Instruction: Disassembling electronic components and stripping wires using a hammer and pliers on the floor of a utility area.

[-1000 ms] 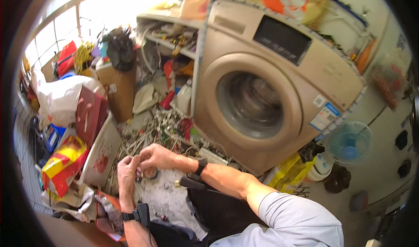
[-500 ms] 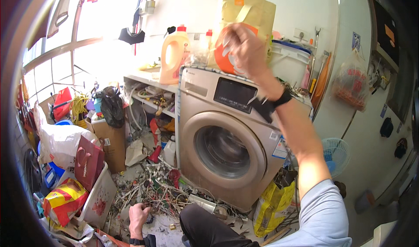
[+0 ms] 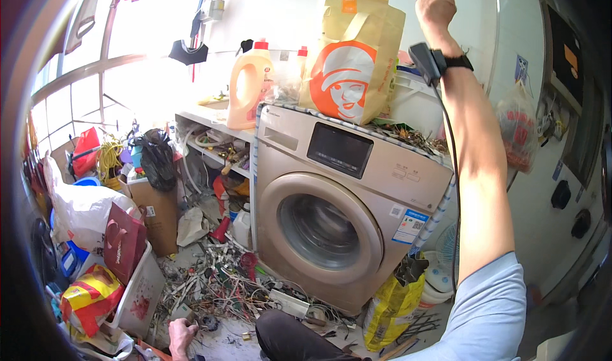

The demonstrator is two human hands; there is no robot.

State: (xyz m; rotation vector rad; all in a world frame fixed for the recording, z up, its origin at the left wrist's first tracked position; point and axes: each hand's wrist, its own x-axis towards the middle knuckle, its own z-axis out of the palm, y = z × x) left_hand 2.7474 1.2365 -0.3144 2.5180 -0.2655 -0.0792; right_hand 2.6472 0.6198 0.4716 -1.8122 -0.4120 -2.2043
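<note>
My right hand [image 3: 435, 4] is raised high, to the right of the beige shopping bag [image 3: 341, 74] with an orange print. Its fingers are curled in, and whatever they may hold is too small to make out. Low at the left, my left hand [image 3: 182, 337] hovers or rests near the floor with bent fingers; their inner side is hidden. Just beyond it sit a small grey block [image 3: 183, 312] and a dark round coil [image 3: 208, 323]. A tangled heap of cables and scrap bits [image 3: 220, 284] spreads from there toward the washing machine [image 3: 319, 214].
Scrap strips [image 3: 408, 134] lie on the machine's top beside the bag. A detergent bottle [image 3: 250, 83] stands on the shelf. At left is a white bin [image 3: 137, 297] with bags in it; a yellow sack [image 3: 395, 303] stands right of the machine. My knee [image 3: 293, 335] is close to the heap.
My right hand has swung up and right, away from the front of the shopping bag, uncovering its print. My left hand has shifted slightly down and left, and the grey block now shows beside it.
</note>
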